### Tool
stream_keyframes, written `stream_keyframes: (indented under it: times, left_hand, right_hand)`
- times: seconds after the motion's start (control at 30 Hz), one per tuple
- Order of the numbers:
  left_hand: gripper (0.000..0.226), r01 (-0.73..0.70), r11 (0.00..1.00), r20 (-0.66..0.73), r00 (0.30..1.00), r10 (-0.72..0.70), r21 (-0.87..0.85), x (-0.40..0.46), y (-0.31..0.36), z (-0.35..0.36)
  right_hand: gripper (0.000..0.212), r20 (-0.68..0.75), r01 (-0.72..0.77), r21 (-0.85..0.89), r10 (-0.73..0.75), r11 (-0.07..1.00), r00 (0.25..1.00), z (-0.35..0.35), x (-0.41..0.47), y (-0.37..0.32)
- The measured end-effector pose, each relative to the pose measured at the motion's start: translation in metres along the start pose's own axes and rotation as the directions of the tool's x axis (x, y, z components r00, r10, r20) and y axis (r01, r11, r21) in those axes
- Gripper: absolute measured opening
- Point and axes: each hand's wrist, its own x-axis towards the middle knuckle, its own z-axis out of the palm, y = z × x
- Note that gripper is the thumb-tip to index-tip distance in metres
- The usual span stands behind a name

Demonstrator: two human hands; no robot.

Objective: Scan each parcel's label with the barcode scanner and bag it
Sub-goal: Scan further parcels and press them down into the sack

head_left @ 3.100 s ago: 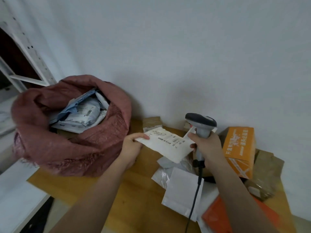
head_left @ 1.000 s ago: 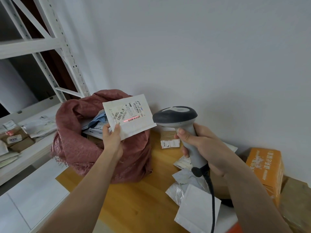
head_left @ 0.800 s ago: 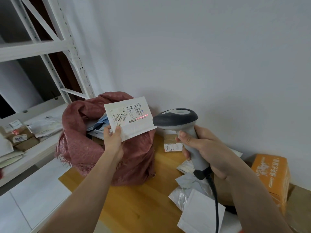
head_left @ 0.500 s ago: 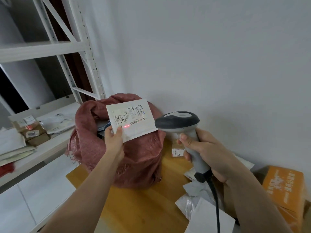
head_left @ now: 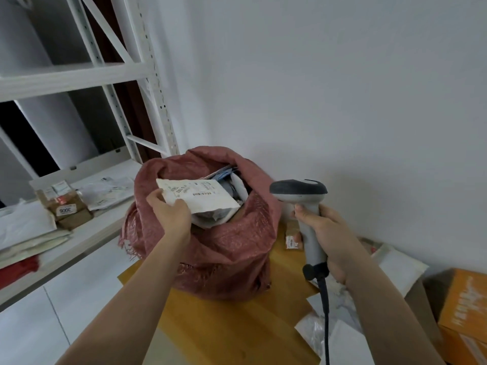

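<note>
Left hand (head_left: 171, 214) grips the white parcel (head_left: 203, 197) by its near-left corner, label face up, holding it flat right over the open mouth of the pink woven sack (head_left: 210, 238) on the wooden bench (head_left: 232, 330). More parcels sit inside the sack beneath it. Right hand (head_left: 329, 238) is clenched around the handle of the barcode scanner (head_left: 303, 206), held upright just beside the sack, its cable hanging down. Unsorted parcels and an orange box (head_left: 466, 312) lie at the right.

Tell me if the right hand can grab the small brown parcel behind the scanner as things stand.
Probably not: the right hand is wrapped around the scanner, which stands in front of the small brown parcel.
</note>
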Motion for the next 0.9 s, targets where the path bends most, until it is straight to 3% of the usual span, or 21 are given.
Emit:
stream_keyframes:
  times: [0.13,0.2,0.3,0.4,0.57,0.67,0.77,0.9]
  left_hand:
    - [0.053,0.047,0.959,0.189,0.977,-0.103,0.280,0.009,-0.012,0.022]
    - [0.060,0.029,0.838,0.222,0.959,-0.178,0.545,0.005,-0.014,0.035]
    - [0.065,-0.114,0.725,0.189,0.982,-0.022,0.680,-0.009,-0.018,0.047]
    - [0.059,-0.351,0.725,0.272,0.934,0.230,0.593,-0.023,-0.024,0.058]
    - [0.043,-0.611,0.725,0.427,0.775,0.466,0.318,-0.055,-0.032,0.090]
    - [0.039,-0.676,0.722,0.515,0.676,0.527,0.148,-0.082,-0.044,0.113]
    - [0.034,-0.740,0.672,0.627,0.516,0.584,-0.018,-0.114,-0.064,0.130]
    - [0.029,-0.737,0.662,0.814,0.299,0.499,-0.136,-0.156,-0.114,0.145]
  right_hand:
    - [0.021,-0.087,-0.051,0.005,0.051,0.999,0.995,-0.006,0.005,0.005]
    - [0.021,-0.126,-0.073,-0.011,0.071,0.997,0.989,-0.010,0.006,0.008]
    - [0.022,-0.164,-0.077,-0.033,0.070,0.997,0.984,-0.017,0.007,0.013]
    - [0.023,-0.226,-0.097,-0.048,0.083,0.994,0.971,-0.027,0.011,0.018]
    - [0.024,-0.309,-0.139,-0.052,0.116,0.989,0.944,-0.045,0.008,0.026]
    - [0.020,-0.348,-0.163,-0.033,0.142,0.986,0.927,-0.059,0.000,0.033]
    - [0.020,-0.407,-0.197,-0.014,0.175,0.980,0.896,-0.075,-0.007,0.044]
    - [0.014,-0.469,-0.236,-0.016,0.202,0.972,0.860,-0.096,-0.016,0.065]
